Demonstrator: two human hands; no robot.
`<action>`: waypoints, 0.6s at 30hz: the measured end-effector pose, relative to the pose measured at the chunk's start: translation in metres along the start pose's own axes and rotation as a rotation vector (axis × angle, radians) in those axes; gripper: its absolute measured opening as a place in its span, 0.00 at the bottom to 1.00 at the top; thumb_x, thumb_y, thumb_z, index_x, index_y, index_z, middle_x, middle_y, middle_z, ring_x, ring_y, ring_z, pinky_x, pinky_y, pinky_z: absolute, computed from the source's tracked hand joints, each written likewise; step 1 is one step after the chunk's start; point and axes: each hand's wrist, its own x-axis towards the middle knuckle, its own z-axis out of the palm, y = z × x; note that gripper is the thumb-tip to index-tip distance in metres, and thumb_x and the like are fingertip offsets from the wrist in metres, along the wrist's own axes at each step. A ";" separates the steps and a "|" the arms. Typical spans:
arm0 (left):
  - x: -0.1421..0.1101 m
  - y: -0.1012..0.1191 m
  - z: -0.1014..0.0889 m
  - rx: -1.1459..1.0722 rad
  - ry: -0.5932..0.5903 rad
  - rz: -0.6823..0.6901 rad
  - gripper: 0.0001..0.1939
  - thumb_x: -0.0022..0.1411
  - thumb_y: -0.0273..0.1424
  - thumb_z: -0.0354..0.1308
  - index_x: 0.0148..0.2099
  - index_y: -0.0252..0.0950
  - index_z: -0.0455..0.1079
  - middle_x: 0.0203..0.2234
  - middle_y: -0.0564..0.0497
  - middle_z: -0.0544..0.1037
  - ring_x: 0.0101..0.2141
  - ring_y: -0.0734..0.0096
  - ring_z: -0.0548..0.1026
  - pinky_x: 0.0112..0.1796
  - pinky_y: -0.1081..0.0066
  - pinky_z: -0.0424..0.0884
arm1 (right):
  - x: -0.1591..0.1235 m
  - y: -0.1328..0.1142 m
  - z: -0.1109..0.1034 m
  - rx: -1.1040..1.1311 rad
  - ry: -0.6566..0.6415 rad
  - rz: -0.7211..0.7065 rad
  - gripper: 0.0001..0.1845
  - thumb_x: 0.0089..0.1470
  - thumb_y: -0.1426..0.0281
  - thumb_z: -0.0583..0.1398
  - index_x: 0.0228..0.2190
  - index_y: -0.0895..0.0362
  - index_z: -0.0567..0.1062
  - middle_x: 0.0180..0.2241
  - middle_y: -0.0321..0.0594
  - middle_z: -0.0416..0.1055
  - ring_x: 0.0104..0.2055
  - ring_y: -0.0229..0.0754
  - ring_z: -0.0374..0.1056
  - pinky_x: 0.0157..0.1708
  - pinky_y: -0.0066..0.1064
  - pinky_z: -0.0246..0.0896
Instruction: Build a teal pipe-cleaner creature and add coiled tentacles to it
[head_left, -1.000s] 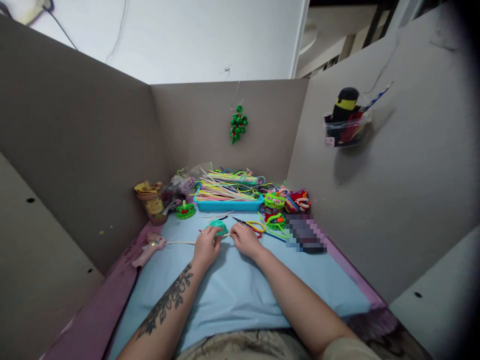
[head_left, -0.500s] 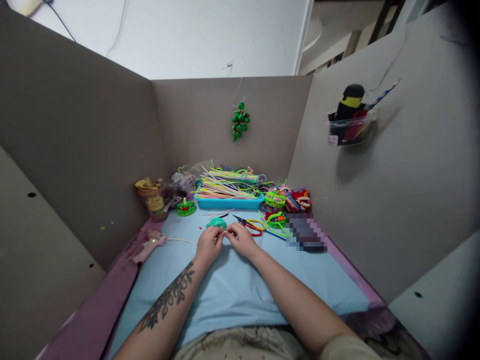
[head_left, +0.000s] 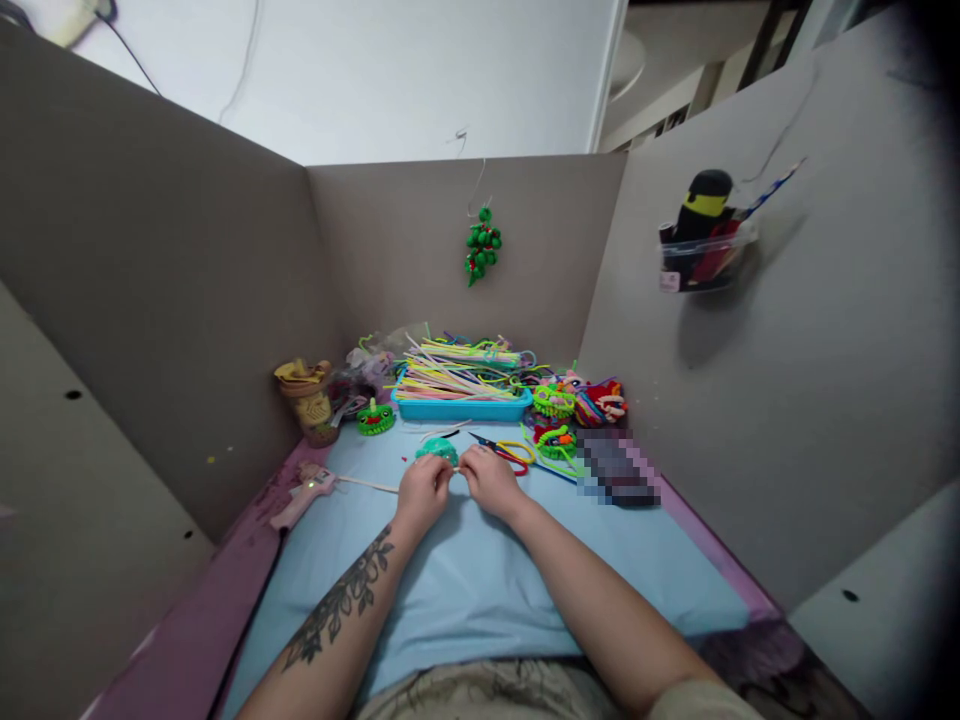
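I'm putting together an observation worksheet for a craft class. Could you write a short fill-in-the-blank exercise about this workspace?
1. The scissors lie to the ______ of the fuzzy turquoise piece.
2. Of the left hand and the right hand, the one with the tattooed forearm is the ______.
3. The tray holding the pipe cleaners is coloured ______.
4. The scissors' two handle loops are red and ______.

Missing words: right; left; blue; yellow.
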 end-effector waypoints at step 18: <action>0.000 0.000 -0.002 -0.080 0.076 -0.038 0.07 0.61 0.29 0.49 0.33 0.36 0.67 0.28 0.50 0.72 0.31 0.70 0.69 0.35 0.70 0.64 | -0.002 0.001 0.005 0.067 0.065 0.008 0.07 0.55 0.72 0.54 0.29 0.56 0.71 0.30 0.39 0.68 0.34 0.41 0.62 0.36 0.31 0.54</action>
